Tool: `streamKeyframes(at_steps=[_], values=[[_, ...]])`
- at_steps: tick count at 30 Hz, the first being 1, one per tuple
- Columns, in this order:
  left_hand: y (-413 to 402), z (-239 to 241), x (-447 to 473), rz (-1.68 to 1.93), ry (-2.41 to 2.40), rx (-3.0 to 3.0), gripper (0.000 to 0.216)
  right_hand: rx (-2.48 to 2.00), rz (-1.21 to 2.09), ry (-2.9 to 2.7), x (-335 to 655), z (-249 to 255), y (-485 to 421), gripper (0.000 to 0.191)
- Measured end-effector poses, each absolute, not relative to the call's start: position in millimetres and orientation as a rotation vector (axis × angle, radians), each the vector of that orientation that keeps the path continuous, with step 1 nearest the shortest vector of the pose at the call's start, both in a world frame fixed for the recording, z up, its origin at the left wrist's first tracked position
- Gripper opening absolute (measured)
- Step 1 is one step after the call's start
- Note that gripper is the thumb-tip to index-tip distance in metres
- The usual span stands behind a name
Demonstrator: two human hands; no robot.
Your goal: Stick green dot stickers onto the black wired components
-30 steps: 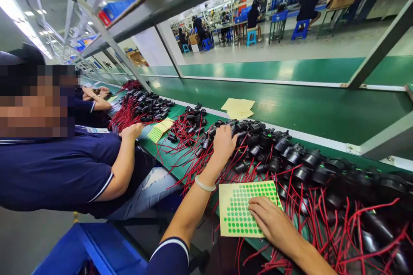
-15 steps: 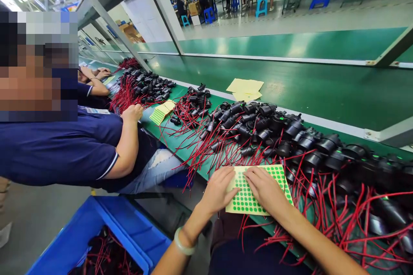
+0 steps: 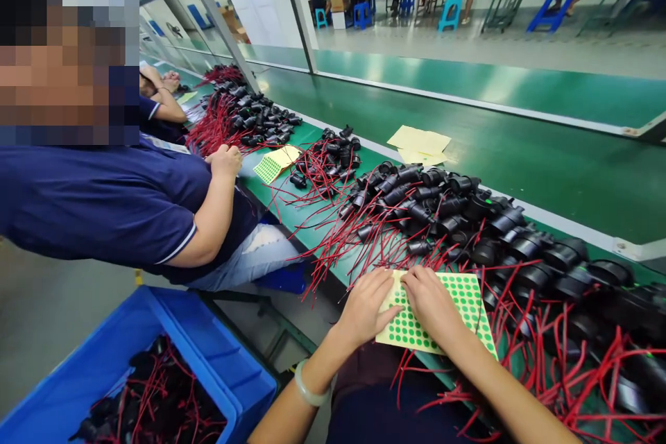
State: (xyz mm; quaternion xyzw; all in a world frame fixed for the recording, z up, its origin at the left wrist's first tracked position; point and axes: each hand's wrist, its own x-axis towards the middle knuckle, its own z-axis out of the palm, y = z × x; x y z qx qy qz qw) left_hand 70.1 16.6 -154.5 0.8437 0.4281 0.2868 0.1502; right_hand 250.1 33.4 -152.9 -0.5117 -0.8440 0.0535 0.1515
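A pale yellow sheet of round green stickers (image 3: 465,291) lies tilted over the near edge of the bench, above my lap. My left hand (image 3: 367,305) grips its left side, thumb lying across the front and fingers at the top edge. Close beside it, my right hand (image 3: 431,302) rests on the sheet with bent fingers held together near the upper edge. Its fingertips are hidden, so whatever they pinch does not show. Just beyond the sheet are heaped black cylindrical parts (image 3: 447,205) with red wires (image 3: 359,250); a few carry green dots.
Yellow backing papers (image 3: 420,144) lie across the white rail. At left, a co-worker (image 3: 130,208) sits by another sticker sheet (image 3: 268,168) and a smaller heap. A blue bin (image 3: 171,312) of wired black parts stands at lower left. Metal posts (image 3: 297,7) rise from the bench.
The view has shifted, so most of the scene sits differently in the frame. Both hands stay on the sticker sheet, the right fingers slightly closer to the left hand.
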Motion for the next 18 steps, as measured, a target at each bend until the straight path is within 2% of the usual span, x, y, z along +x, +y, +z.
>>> streamKeyframes(at_steps=[18], values=[[14,-164,75,0.788,1.331,2.405,0.062,-1.133,-0.144,-2.518,253,-171,53,0.021]])
